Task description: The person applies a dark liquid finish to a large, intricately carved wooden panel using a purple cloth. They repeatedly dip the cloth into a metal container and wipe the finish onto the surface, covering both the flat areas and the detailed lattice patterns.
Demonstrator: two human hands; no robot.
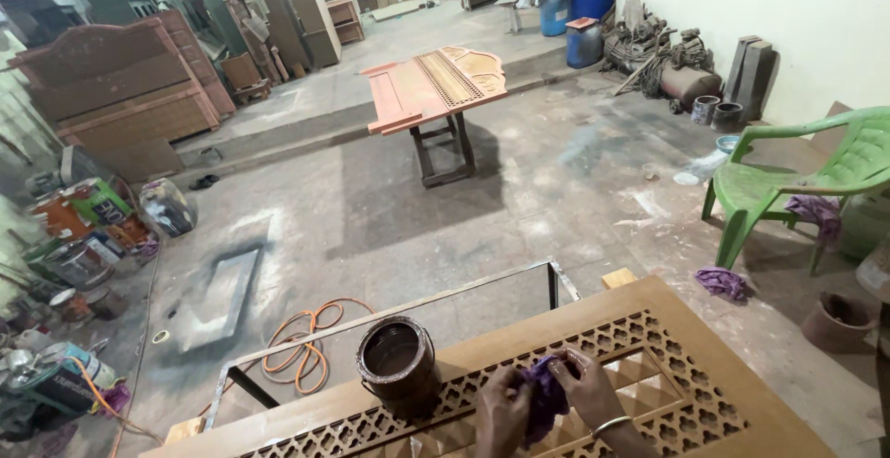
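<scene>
Together we pinch a purple rag (545, 400) between our left hand (502, 412) and right hand (588, 389), fingers closed on it, over the lattice of the wooden panel (686, 328) near its close edge. Just left on the panel stands a dark tin (397, 365).

Furniture workshop: carved panels (436, 87), paint cans (79, 263).
</scene>
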